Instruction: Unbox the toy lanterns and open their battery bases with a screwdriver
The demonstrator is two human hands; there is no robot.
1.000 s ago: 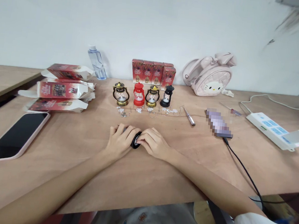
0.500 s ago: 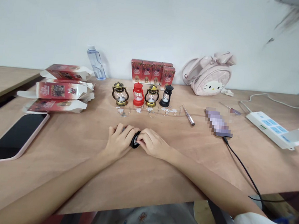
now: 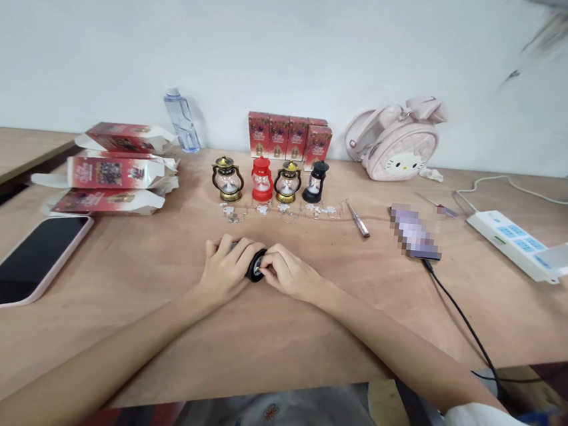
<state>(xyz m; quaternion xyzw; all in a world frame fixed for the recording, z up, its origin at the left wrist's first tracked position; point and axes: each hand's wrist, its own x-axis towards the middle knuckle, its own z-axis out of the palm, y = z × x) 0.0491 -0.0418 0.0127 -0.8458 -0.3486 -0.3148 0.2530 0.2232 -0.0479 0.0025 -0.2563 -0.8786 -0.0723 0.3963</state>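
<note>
My left hand [image 3: 223,267] is wrapped around a small black lantern [image 3: 254,272] lying on its side, and its fingers cover most of the body. The round base faces right. At that base, the fingertips of my right hand [image 3: 292,274] are pinched together; whatever they hold is hidden. Beyond my hands stand a gold-and-black lantern [image 3: 227,179], a red lantern [image 3: 262,181], a second gold-and-black lantern [image 3: 287,185] and another black lantern [image 3: 315,184]. Small white pieces [image 3: 284,207] and thin wire bits lie in front of them.
A pen-like screwdriver [image 3: 358,220] lies right of the lanterns. Red boxes [image 3: 288,138] and a pink bag [image 3: 404,157] stand by the wall. Opened boxes [image 3: 112,173], a bottle [image 3: 182,121] and a phone [image 3: 31,262] are left; a cabled phone [image 3: 415,234] and power strip [image 3: 512,240] are right.
Both hands keep the same hold on the black lantern. The right fingertips have shifted very slightly at its base; the view has moved a little.
</note>
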